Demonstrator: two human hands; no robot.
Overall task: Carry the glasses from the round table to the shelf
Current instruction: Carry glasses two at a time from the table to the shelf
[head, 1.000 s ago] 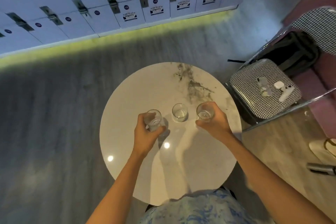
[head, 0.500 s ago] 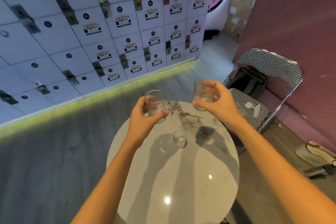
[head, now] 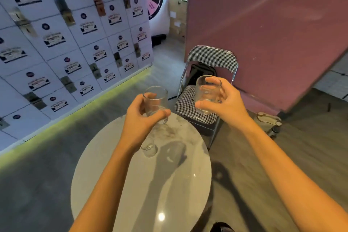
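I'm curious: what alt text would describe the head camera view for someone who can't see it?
A person's left hand and right hand each hold up an empty glass, the left glass and right glass, above a round table. A third glass stands on the table, a checked folding chair beyond.

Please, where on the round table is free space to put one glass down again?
The near half of the round table is bare, from the remaining glass to the near rim. The far edge is crowded under the left hand and its glass.
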